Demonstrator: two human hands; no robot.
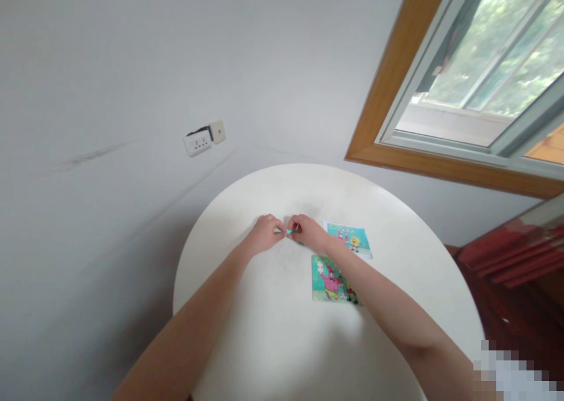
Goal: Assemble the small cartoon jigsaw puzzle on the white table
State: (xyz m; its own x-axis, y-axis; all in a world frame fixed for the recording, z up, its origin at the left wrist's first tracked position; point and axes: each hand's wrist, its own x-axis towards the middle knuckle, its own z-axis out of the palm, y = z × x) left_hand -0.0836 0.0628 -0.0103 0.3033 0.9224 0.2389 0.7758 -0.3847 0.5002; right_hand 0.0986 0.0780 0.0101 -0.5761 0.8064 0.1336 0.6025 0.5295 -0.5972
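Observation:
Above the far half of the white table, my left hand and my right hand meet fingertip to fingertip. Between them is a small teal puzzle piece, pinched from both sides; the fingers hide most of it, and whether it is one piece or two touching I cannot tell. Under my right forearm lies a jigsaw puzzle with cartoon figures on teal, a white piece-shaped gap near its upper left corner. A picture sheet with similar figures lies behind it, partly covered by my right hand and wrist.
The round white table stands against the wall. A wall socket is at the back left. On the right are a wood-framed window and a red cloth beyond the table edge.

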